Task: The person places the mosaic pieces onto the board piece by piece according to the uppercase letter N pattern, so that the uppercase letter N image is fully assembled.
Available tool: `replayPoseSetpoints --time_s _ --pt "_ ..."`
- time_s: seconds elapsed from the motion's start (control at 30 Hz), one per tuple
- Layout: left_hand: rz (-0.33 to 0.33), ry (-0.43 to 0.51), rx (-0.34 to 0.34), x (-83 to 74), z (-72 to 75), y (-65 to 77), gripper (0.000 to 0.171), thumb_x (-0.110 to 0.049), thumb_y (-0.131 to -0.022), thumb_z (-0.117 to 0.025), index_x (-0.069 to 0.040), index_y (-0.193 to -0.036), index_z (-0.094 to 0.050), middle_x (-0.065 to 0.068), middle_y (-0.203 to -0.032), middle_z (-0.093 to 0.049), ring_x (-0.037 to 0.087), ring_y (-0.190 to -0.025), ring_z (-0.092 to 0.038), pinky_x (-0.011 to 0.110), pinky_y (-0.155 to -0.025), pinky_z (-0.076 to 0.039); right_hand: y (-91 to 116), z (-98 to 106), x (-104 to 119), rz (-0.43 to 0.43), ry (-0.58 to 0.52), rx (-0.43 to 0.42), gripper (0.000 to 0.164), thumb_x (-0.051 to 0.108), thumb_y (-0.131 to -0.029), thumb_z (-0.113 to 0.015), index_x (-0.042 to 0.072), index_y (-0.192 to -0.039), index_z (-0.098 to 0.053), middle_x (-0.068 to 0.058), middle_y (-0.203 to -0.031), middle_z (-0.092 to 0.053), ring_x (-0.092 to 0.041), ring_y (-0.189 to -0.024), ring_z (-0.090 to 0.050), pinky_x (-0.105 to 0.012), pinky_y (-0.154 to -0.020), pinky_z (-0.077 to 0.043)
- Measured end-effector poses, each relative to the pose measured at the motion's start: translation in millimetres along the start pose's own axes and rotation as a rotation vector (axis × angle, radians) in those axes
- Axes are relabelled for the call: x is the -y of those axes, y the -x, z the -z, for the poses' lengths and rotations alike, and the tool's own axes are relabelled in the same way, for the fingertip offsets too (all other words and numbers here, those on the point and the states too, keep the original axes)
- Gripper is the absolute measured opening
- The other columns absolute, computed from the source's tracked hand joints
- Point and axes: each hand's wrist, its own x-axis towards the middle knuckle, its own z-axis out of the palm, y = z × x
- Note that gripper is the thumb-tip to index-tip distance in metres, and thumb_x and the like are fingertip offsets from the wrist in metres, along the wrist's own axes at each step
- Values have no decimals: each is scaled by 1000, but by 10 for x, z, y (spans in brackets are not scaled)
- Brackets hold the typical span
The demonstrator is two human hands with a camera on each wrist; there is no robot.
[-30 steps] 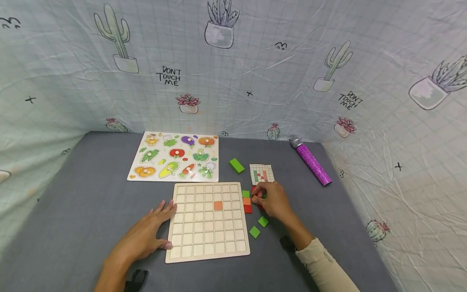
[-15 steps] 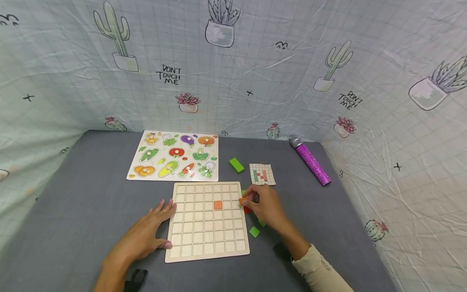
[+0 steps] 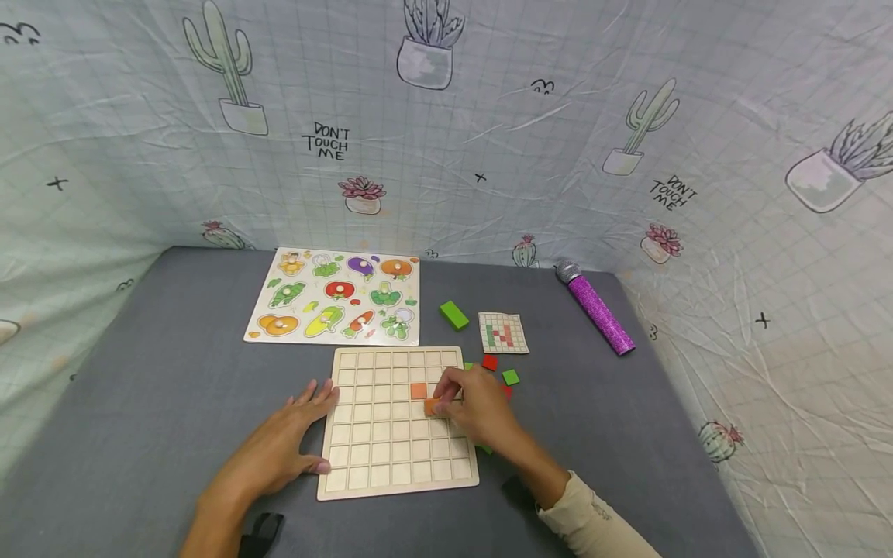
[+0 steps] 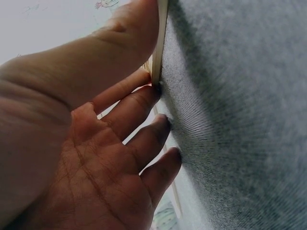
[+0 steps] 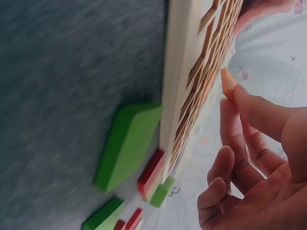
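Right fingers [image 5: 232, 125] tight on an orange tile [image 3: 430, 408], apparently above the grid board [image 3: 380, 452], another tile [image 3: 418, 390] inset there.

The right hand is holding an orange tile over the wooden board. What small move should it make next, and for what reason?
Probably the right hand should lower the held orange tile into a nearby cell of the wooden board: it pinches this tile over the board, another orange tile already lies in a cell, and the left hand touches the board's left edge.
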Motion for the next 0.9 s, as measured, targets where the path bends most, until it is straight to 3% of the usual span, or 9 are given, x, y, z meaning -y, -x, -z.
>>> replayPoseSetpoints --time_s 0.27,0.67,0.9 --pt "3 -5 6 1 4 -6 108 -22 -68 -98 -2 -160 -46 19 -169 -39 47 -159 -30 69 -127 -28 -54 -97 68 -3 65 16 22 16 -82 -92 24 -81 -71 13 -71 -67 -13 -84 -58 -23 -66 -42" --pt "3 -5 5 -18 16 -1 108 -23 -67 -98 -3 -160 -46 19 -169 -39 46 -159 -31 68 -127 -29 -127 -175 100 -2 127 53 20 16 -84 -90 23 -76 -73 13 -66 -61 -7 -76 -50 -22 -61 -41" --pt "4 -5 5 -22 12 6 107 -23 -68 -98 -3 -160 -46 18 -169 -39 47 -159 -31 68 -127 -29 -127 -136 69 10 69 114 18 15 -82 -91 22 -80 -75 13 -71 -64 -9 -83 -53 -23 -66 -43"
